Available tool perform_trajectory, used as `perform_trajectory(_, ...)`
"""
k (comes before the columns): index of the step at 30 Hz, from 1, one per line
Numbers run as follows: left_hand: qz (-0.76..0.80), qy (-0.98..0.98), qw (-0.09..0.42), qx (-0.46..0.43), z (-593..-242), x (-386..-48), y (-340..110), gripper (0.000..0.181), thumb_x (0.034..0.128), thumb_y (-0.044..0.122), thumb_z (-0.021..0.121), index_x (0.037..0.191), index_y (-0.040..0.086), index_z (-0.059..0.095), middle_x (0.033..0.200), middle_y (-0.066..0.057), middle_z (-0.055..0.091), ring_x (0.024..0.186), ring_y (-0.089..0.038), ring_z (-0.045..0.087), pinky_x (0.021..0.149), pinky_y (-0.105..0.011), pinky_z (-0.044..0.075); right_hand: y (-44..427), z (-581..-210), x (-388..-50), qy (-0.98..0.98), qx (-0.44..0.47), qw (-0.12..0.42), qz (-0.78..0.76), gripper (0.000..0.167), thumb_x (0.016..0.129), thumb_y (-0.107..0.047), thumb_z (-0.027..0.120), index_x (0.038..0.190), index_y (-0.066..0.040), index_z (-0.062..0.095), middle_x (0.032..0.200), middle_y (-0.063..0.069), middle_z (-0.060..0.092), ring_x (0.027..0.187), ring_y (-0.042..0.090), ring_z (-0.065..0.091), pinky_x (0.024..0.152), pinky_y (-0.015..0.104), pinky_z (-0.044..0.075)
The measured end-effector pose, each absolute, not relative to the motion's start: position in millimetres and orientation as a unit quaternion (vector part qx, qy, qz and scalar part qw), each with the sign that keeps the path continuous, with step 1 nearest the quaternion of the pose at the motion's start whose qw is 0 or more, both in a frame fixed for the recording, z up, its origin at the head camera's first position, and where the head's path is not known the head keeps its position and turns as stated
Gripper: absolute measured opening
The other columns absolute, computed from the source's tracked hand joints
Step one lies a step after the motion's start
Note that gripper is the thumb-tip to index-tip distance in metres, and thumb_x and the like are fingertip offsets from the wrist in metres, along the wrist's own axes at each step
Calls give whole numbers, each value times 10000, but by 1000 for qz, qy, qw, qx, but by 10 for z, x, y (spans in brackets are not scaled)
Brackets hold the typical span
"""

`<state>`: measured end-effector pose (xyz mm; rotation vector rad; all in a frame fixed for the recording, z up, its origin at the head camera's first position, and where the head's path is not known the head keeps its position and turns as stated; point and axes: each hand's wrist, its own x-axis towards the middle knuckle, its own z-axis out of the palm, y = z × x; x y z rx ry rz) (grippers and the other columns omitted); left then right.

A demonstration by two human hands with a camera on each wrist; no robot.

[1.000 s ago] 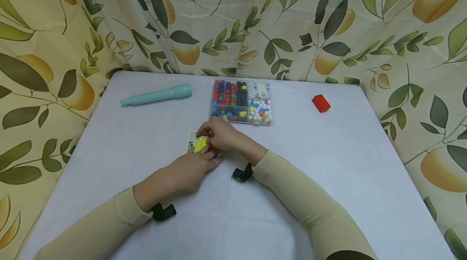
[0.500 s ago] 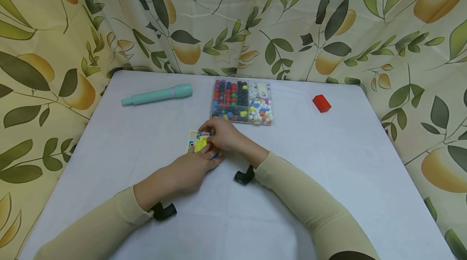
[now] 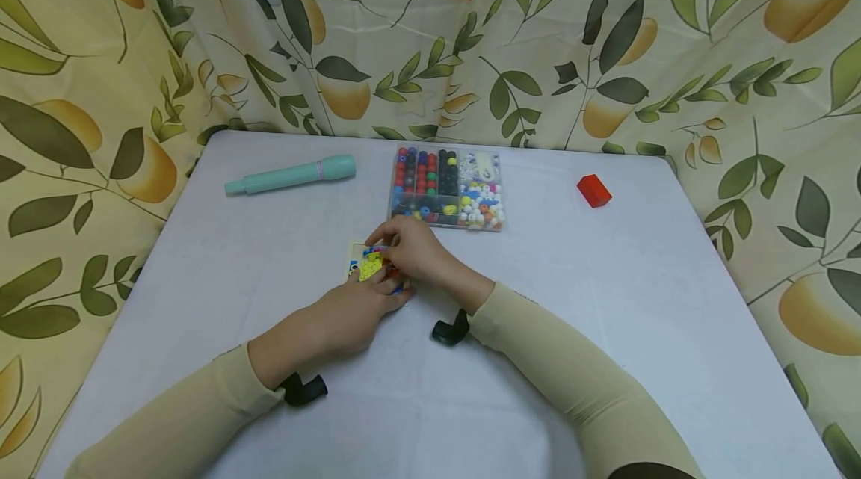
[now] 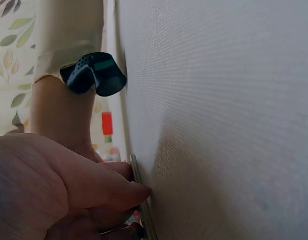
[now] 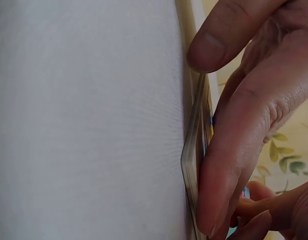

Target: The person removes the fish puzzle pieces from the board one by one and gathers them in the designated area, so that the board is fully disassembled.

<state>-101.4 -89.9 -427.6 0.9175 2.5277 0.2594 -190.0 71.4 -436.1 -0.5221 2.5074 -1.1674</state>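
A small flat puzzle board [image 3: 357, 248] with a yellow and blue picture lies on the table, partly hidden by both hands. My left hand [image 3: 336, 320] holds it, the thumb by one edge and fingers stretched across to the right; the left wrist view shows the thumb against the thin board edge [image 4: 143, 210]. In the right wrist view the left hand [image 5: 244, 120] spans the board [image 5: 191, 162]. Over its upper right part, my right hand [image 3: 418, 249] has curled fingers that seem to pinch a small blue-and-pink puzzle piece [image 5: 246, 193]; its shape is mostly hidden.
Behind the hands stands a clear compartment box [image 3: 446, 187] of coloured beads. A mint-green tube-shaped object [image 3: 289, 175] lies at the back left, and a red block [image 3: 594, 190] sits at the back right. A patterned curtain [image 3: 430, 38] surrounds the white table.
The right fingers shift slightly over the board's upper part, covering and uncovering a blue-and-pink patch. The left hand and the board stay nearly still.
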Motion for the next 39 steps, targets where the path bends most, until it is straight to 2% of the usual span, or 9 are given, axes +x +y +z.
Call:
perform_trajectory(7,92,912,221,332,-4265,-1017,-900,711,1029,-8,574,1674,245,414,1804,-5,246,1698,-270,135,1226,-748,325,712,-4324,-1872,878,-181,150,-416,184,1011,-74,730,1111,-174,848,980,29,697,838,192,636,676,291,520)
perform_trajectory(11,92,912,222,332,-4260,-1020,-898,726,1017,-16,577,1673,248,417,1809,2,230,1701,-264,124,1227,-750,322,741,-4280,-1879,877,-175,141,-424,145,1011,-115,753,1080,-197,851,970,10,713,880,194,654,720,306,540)
perform_trajectory(16,84,913,224,329,-4271,-1031,-887,726,1020,3,589,1675,261,412,1813,5,227,1703,-269,131,1234,-741,321,835,-4196,-1899,875,-174,135,-431,170,1002,-83,748,1072,-197,853,999,7,733,933,192,677,751,298,570)
perform_trajectory(22,87,915,234,318,-4261,-1029,-871,699,1032,15,587,1671,245,422,1807,-19,250,1693,-306,179,1248,-732,305,1036,-4110,-1913,861,-156,162,-457,170,1007,-59,730,1111,-138,840,984,82,699,788,265,688,647,338,623)
perform_trajectory(26,87,915,246,309,-4243,-1030,-851,691,1035,15,581,1670,237,424,1807,-29,251,1695,-308,175,1259,-724,291,1209,-4083,-1918,867,-145,164,-447,168,1009,-69,732,1125,-130,837,981,92,698,718,286,710,627,367,627)
perform_trajectory(33,74,916,256,300,-4248,-1046,-829,708,1030,14,585,1676,242,410,1809,-24,248,1698,-310,160,1269,-714,282,1545,-4082,-1927,878,-112,176,-431,171,997,-51,737,1116,-113,844,977,97,702,730,274,694,660,426,650)
perform_trajectory(39,76,916,256,299,-4255,-1048,-828,713,1024,21,595,1676,244,411,1811,-20,243,1699,-315,157,1270,-711,281,1806,-4095,-1914,887,-102,180,-414,167,997,-35,732,1110,-89,842,990,145,725,694,281,699,661,424,646)
